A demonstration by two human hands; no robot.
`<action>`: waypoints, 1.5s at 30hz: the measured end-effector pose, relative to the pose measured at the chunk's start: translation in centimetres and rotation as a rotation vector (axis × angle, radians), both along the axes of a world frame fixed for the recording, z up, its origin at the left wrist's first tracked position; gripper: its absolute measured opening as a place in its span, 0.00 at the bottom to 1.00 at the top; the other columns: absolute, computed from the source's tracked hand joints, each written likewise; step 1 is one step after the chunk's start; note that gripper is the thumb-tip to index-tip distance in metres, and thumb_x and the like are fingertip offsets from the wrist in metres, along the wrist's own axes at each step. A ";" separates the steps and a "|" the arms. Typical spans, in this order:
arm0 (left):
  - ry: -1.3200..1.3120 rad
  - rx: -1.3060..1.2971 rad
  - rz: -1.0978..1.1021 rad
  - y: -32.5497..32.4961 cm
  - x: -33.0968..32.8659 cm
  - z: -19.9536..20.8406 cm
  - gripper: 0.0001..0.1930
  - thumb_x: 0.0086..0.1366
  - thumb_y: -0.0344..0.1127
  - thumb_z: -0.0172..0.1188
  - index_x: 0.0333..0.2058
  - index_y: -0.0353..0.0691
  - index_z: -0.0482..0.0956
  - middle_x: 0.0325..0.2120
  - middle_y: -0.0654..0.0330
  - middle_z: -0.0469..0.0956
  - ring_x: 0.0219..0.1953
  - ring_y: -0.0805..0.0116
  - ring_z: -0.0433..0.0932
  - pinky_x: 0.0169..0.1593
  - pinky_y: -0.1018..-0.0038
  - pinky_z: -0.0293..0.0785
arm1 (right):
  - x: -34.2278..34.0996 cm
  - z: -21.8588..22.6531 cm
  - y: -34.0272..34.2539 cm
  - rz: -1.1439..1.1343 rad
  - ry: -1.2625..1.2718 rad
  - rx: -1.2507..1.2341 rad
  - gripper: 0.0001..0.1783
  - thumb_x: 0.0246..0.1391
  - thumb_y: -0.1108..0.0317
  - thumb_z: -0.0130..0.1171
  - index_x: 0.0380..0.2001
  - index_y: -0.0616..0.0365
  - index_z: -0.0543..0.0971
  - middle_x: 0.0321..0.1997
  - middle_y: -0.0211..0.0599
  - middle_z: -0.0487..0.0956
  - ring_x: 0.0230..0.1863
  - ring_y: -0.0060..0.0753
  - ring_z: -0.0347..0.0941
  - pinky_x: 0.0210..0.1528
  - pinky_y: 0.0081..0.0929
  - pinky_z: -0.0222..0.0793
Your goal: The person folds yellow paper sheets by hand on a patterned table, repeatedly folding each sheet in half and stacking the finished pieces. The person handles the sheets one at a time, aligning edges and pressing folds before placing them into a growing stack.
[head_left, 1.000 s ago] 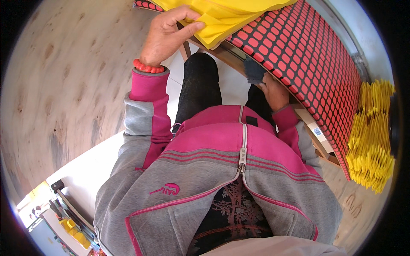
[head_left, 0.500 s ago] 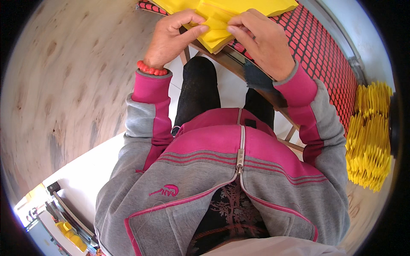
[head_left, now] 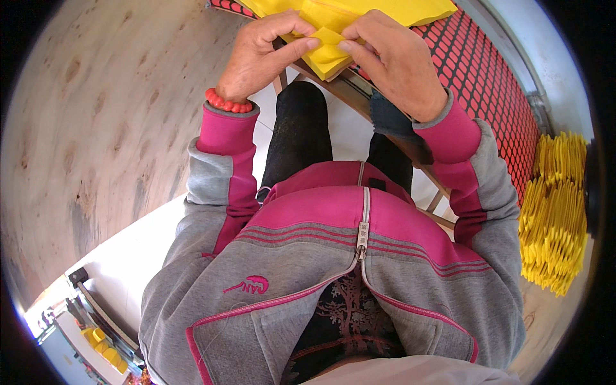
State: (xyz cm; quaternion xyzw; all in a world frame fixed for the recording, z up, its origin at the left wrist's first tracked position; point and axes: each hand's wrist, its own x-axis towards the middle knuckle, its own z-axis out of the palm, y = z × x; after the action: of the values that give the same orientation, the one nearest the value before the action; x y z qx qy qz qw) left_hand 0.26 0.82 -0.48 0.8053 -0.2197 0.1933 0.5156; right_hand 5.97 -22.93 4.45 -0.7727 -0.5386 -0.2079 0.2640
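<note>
Both hands work at the top of the head view on a yellow paper sheet (head_left: pixel 330 37), its near corner folded up between them. My left hand (head_left: pixel 256 58), with a red bead bracelet (head_left: pixel 228 102) at the wrist, pinches the fold's left side between thumb and index finger. The fold's right side is in a pinch of my right hand (head_left: pixel 403 64). Under and behind the sheet spreads more yellow paper (head_left: pixel 420 9), like a stack, its near corner pointing toward me. The far part of the paper runs out of the picture.
A red cover with a black net pattern (head_left: pixel 471 70) lies under the paper and extends right. A thick row of folded yellow pieces (head_left: pixel 553 224) stands at the far right. On the left is a broad wooden board (head_left: pixel 96 141). A dark cloth (head_left: pixel 391 119) hangs at the table edge.
The fold between my fingertips looks flatter and more pointed than before. Both hands keep their pinches and have barely shifted. The whole view has tilted slightly.
</note>
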 end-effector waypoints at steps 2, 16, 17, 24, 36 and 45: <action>-0.020 0.011 0.003 -0.1 -0.1 0.1 0.06 0.68 0.30 0.67 0.39 0.36 0.82 0.37 0.68 0.83 0.41 0.78 0.78 0.50 0.78 0.73 | 0.3 -0.3 0.0 0.006 0.033 0.041 0.08 0.60 0.68 0.67 0.38 0.59 0.80 0.34 0.38 0.77 0.27 0.34 0.75 0.30 0.29 0.69; -0.044 0.028 0.073 0.6 0.4 -1.2 0.06 0.66 0.28 0.68 0.40 0.36 0.82 0.38 0.67 0.83 0.42 0.79 0.78 0.50 0.78 0.74 | 0.0 -0.1 0.6 -0.004 0.044 0.134 0.08 0.54 0.72 0.68 0.33 0.58 0.78 0.31 0.41 0.79 0.30 0.40 0.78 0.33 0.32 0.73; -0.043 0.016 0.064 0.6 0.4 -1.2 0.06 0.66 0.28 0.68 0.40 0.35 0.82 0.38 0.67 0.83 0.42 0.79 0.78 0.50 0.78 0.74 | 0.2 -0.1 0.8 0.019 -0.023 0.124 0.08 0.57 0.70 0.68 0.35 0.59 0.78 0.31 0.38 0.78 0.27 0.34 0.76 0.31 0.28 0.71; 0.021 0.006 0.018 0.3 0.0 -0.7 0.07 0.66 0.28 0.68 0.41 0.36 0.81 0.39 0.67 0.82 0.43 0.78 0.77 0.52 0.77 0.73 | 0.3 -1.1 1.1 0.010 0.028 0.127 0.08 0.57 0.71 0.69 0.34 0.59 0.78 0.29 0.33 0.77 0.25 0.27 0.75 0.28 0.24 0.69; 0.120 -0.166 -0.077 0.9 0.1 -0.7 0.09 0.74 0.32 0.56 0.44 0.33 0.82 0.41 0.66 0.81 0.45 0.77 0.77 0.52 0.78 0.72 | 0.3 -1.8 1.2 0.003 0.012 0.123 0.10 0.56 0.71 0.71 0.33 0.57 0.77 0.26 0.31 0.74 0.23 0.24 0.72 0.28 0.21 0.69; 0.063 -0.031 -0.037 0.9 0.2 -0.5 0.08 0.74 0.32 0.58 0.43 0.34 0.81 0.39 0.67 0.81 0.43 0.78 0.77 0.50 0.79 0.72 | -0.4 -0.9 1.2 -0.034 0.111 0.147 0.10 0.51 0.73 0.69 0.31 0.59 0.76 0.27 0.42 0.76 0.27 0.45 0.77 0.29 0.35 0.71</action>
State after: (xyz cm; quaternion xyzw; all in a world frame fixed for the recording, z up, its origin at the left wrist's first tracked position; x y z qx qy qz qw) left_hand 0.45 1.74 -1.00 0.7989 -0.2152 0.1617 0.5379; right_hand 5.58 -21.72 3.59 -0.7707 -0.4930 -0.2083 0.3459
